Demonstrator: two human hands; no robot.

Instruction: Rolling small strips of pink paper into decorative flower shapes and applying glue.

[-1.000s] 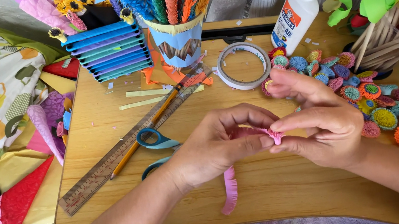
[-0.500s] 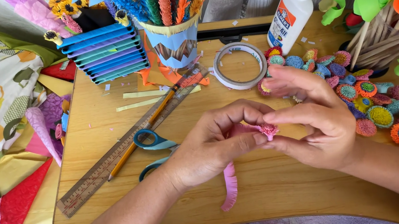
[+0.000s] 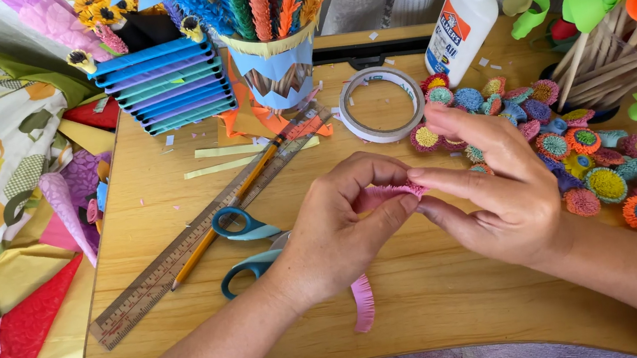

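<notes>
both hands, left hand (image 3: pixel 342 230) and right hand (image 3: pixel 503 194), fingers pinched on a pink fringed paper strip (image 3: pixel 387 193); likely light, floppy, tearable, best gripped near its rolled end.

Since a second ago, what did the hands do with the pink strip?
Both hands, left hand and right hand, stayed pinched on the pink strip, with only small finger shifts at the coil. Its tail still hangs below. Scissors, ruler and tape ring stayed put.

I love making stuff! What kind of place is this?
Probably a home craft table: a glue bottle, a tape roll and paper flowers, while both hands roll a pink fringed strip.
</notes>
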